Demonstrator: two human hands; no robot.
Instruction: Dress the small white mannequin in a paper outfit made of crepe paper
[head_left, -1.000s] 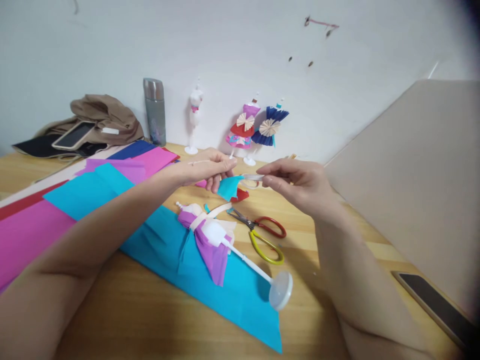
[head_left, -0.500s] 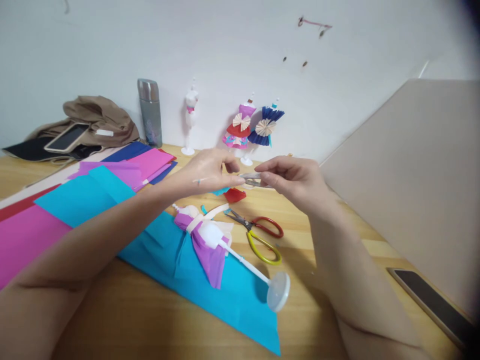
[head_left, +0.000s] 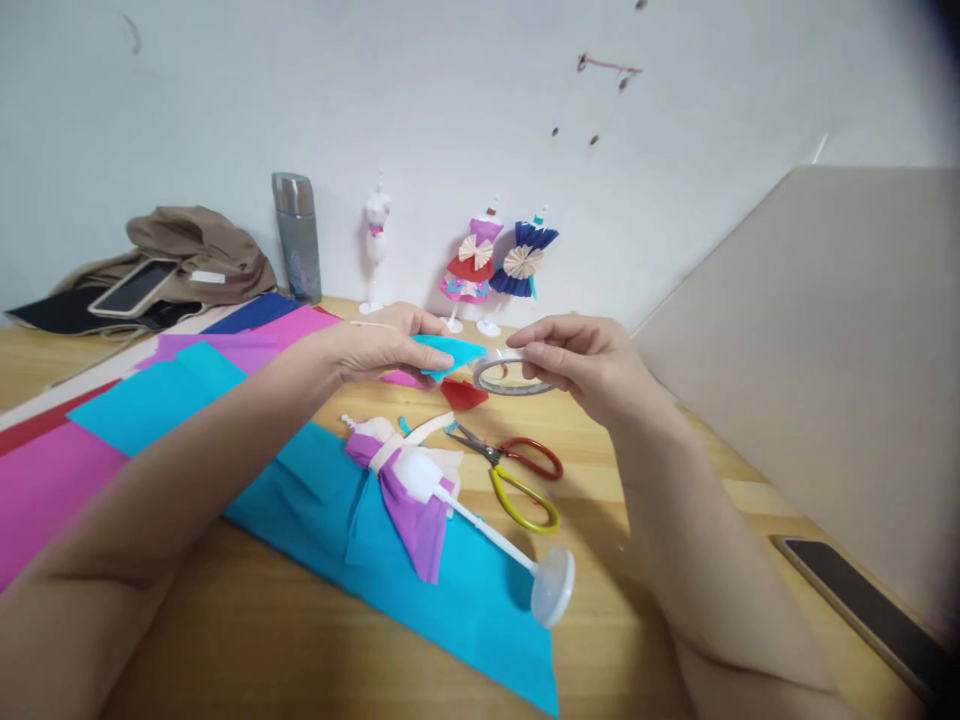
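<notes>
Between thumb and fingers, my left hand (head_left: 386, 342) pinches a small piece of blue crepe paper (head_left: 459, 353). My right hand (head_left: 583, 362) grips a narrow roll of tape (head_left: 487, 384) by its rim, close to the tip of that piece; whether the two touch I cannot tell. Below my hands a white mini dress form (head_left: 416, 474), dressed in purple and cream paper, lies on its side on a large blue paper sheet (head_left: 450, 610). Scissors (head_left: 496, 456) with one red and one yellow handle lie beside it. A red paper scrap (head_left: 463, 394) rests under the tape roll.
Coloured paper sheets (head_left: 157, 400) spread across the left. Three small dress forms stand by the wall: a mostly bare one (head_left: 376, 240), one in purple and red (head_left: 472, 262), one in navy (head_left: 525, 260). A grey flask (head_left: 296, 240), brown cloth (head_left: 202, 245) and phone (head_left: 847, 600) are around.
My left hand has moved from the tape roll to the left and taken up the blue paper piece. The tape roll, still in my right hand, has tilted so its ring shows.
</notes>
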